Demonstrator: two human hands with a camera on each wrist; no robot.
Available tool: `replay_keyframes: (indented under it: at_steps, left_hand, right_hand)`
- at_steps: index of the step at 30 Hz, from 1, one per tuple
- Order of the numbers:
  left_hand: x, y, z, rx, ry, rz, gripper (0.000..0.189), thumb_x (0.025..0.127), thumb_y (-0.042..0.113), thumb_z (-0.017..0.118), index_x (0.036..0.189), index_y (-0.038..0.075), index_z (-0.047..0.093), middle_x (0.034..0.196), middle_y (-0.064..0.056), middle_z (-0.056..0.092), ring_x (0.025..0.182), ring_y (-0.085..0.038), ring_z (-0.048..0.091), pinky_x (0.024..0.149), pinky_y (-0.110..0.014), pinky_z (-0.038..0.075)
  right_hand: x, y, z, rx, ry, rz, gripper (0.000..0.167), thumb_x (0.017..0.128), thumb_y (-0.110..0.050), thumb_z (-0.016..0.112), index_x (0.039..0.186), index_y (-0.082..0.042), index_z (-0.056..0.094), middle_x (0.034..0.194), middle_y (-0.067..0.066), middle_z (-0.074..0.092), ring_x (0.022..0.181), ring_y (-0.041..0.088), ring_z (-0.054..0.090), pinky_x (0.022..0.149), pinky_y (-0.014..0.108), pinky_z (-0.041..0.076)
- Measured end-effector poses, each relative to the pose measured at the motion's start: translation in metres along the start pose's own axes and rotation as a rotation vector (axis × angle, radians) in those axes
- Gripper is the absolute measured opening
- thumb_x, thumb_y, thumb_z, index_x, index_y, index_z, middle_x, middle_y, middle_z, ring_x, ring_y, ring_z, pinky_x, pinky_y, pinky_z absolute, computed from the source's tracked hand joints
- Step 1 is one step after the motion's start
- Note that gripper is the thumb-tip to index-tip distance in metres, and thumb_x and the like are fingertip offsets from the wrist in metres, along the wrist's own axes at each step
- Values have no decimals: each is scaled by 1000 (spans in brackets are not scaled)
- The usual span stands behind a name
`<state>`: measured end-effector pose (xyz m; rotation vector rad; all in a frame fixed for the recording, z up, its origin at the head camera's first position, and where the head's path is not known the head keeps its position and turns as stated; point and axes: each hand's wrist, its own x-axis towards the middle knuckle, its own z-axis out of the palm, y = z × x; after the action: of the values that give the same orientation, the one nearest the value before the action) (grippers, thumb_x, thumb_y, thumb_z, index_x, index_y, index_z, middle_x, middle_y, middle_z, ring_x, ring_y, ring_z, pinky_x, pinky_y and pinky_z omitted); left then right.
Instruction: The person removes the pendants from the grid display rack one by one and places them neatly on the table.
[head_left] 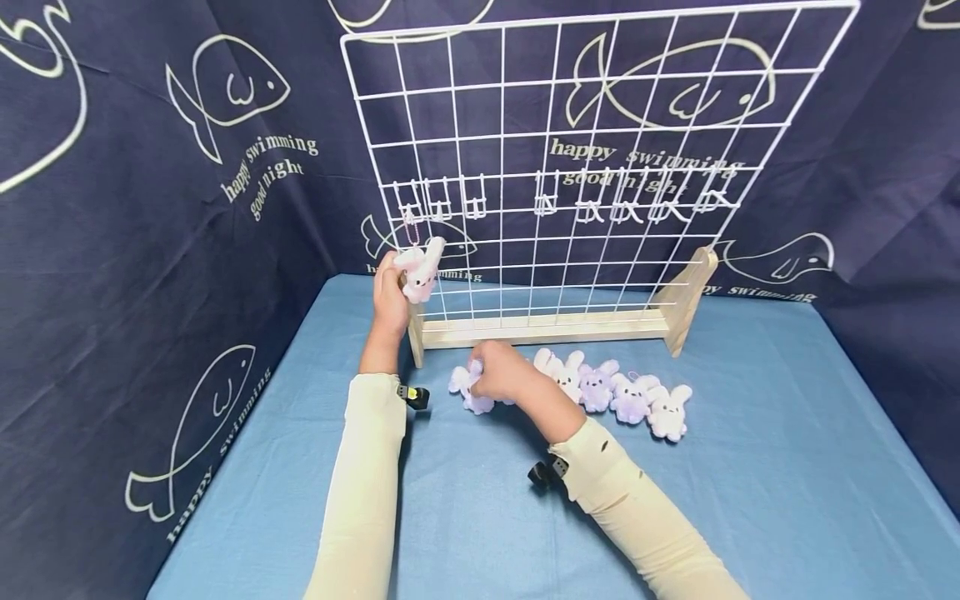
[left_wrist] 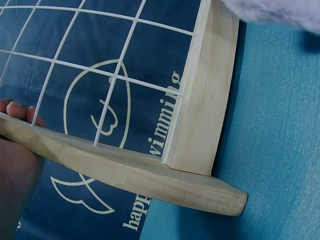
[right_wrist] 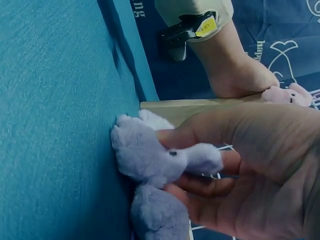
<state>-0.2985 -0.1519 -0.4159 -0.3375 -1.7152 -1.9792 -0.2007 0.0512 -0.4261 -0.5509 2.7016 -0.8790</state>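
My left hand [head_left: 388, 296] grips the left wooden side post [left_wrist: 125, 165] of a white wire grid rack; its fingertips [left_wrist: 17, 110] show behind the wire. In front of that hand a pink bunny plush [head_left: 422, 277] hangs from a hook by a pink bead chain. My right hand [head_left: 506, 371] pinches a purple bunny plush [right_wrist: 142, 152] at the left end of a row on the table, thumb near its eye and fingers by an ear. Another purple plush [right_wrist: 160, 215] sits close beside it, mostly hidden by the right hand in the head view.
To the right, the row continues with white and purple bunny plushes [head_left: 597, 387]. Several white hooks [head_left: 585, 208] hang across the wire grid [head_left: 525, 133]. A wooden base bar [head_left: 540, 328] and right side post [head_left: 686, 292] support it on the blue tabletop [head_left: 465, 517].
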Motion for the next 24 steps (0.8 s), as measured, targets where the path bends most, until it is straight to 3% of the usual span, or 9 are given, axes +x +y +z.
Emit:
replay_keyframes:
  at_steps: [3,5,10,12,14,17,20,24]
  left_hand:
    - [0,1,0,-8,-4,-6,33,99,5,31,79,22,51,74,10,47,67,-7,47,60,-20,37]
    - [0,2,0,-22,-6,-14,33,99,5,32,80,22,53,74,9,49,66,-7,48,59,-20,39]
    - [0,1,1,-22,5,-29,32,96,5,33,84,22,57,77,10,53,69,-6,51,60,-20,41]
    - [-1,-1,2,-19,9,-22,32,95,5,33,87,22,59,81,10,55,72,-6,52,63,-20,42]
    - [-2,-4,4,-18,13,-3,30,94,6,35,87,22,59,83,10,56,75,-5,52,65,-20,43]
    - [-2,-5,5,-41,26,22,28,94,6,37,88,22,60,85,11,57,76,-5,52,66,-20,43]
    - [-3,-5,5,-55,40,25,28,96,5,38,88,22,59,85,11,58,76,-5,54,66,-20,44]
    - [-4,-3,5,-71,49,6,29,99,5,36,91,21,59,87,10,60,77,-5,59,67,-20,48]
  right_hand:
    - [0,-2,1,-38,20,50,25,76,-9,86,99,-5,74,99,9,74,90,24,63,73,33,55]
    - [1,-4,2,-87,36,65,28,77,-14,87,102,-7,76,105,9,73,98,27,63,80,36,55]
    - [2,-6,6,-164,56,38,59,73,-20,90,128,-9,71,128,16,64,120,35,56,105,50,48]
    - [4,-5,8,-151,72,20,69,73,-19,89,138,-11,66,135,17,60,126,36,53,111,53,44]
    - [6,-5,8,-102,95,2,68,76,-20,85,141,-13,64,141,16,58,132,36,51,114,54,43]
    - [9,-8,7,45,154,-30,58,83,-20,78,138,-13,65,145,15,58,139,36,49,118,53,42]
    - [11,-18,4,298,207,-55,48,88,-12,71,136,-7,66,142,17,63,140,35,52,118,51,45]
    - [14,-34,-3,846,182,-57,48,94,1,59,142,3,57,142,28,61,136,40,58,119,54,45]
